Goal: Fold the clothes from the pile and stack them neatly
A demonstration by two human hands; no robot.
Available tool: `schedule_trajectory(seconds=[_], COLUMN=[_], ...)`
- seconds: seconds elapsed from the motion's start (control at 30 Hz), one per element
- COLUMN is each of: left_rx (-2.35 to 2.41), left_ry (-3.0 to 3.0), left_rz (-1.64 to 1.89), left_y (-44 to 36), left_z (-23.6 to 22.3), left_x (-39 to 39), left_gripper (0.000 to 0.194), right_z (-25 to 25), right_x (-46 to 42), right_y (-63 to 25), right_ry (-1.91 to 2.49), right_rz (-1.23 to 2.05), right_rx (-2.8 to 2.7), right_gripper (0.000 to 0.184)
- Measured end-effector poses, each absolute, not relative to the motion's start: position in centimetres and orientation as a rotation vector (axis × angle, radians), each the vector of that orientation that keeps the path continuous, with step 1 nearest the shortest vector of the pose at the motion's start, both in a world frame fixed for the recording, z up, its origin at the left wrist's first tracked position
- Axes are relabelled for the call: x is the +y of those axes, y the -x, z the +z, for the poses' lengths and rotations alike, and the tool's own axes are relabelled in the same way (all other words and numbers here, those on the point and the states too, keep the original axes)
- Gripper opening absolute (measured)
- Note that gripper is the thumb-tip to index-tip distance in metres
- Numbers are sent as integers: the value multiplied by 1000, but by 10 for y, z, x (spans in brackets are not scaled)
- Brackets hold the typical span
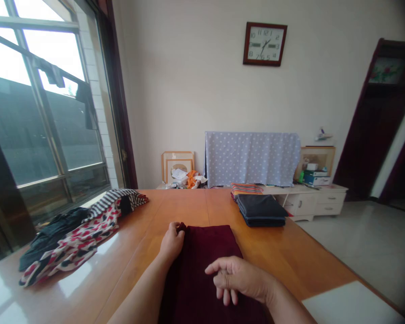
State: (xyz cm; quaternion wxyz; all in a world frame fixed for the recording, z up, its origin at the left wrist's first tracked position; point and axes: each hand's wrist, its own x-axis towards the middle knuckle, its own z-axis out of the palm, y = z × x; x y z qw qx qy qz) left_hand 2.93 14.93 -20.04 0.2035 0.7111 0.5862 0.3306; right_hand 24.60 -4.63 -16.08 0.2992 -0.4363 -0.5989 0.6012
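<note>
A folded dark maroon cloth (209, 252) lies flat on the orange wooden table (135, 229), running from mid-table toward me. My left hand (171, 241) grips the cloth's far left corner between thumb and fingers. My right hand (234, 279) hangs just over the cloth's near right part, fingers loosely curled and apart, holding nothing. Whether it touches the cloth I cannot tell.
To the left lies a heap of red-and-white patterned, striped and black clothes (77, 234). A stack of folded dark garments (260, 210) and a striped folded cloth (247, 191) sit far right. A white board (351, 303) lies at the near right corner.
</note>
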Motion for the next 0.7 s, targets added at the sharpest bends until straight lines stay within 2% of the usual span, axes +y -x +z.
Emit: schedule_trajectory(seconds=[0.23, 0.47, 0.63, 0.7], left_rx=[1669, 1636, 1595, 1592], left_ry=[-2029, -1988, -1946, -1945], left_rz=[854, 854, 890, 892], left_y=[-29, -28, -28, -28], left_z=[-204, -203, -203, -204], left_x=[152, 149, 149, 149], left_gripper=[40, 42, 41, 41], right_z=[-148, -113, -128, -140], right_x=[-56, -54, -3, 22], right_y=[-237, -243, -276, -289], right_ry=[1388, 1610, 1713, 1831], right_rz=[1410, 1264, 922, 794], right_rx=[-1687, -1821, -1638, -1547], right_gripper=[38, 36, 26, 29])
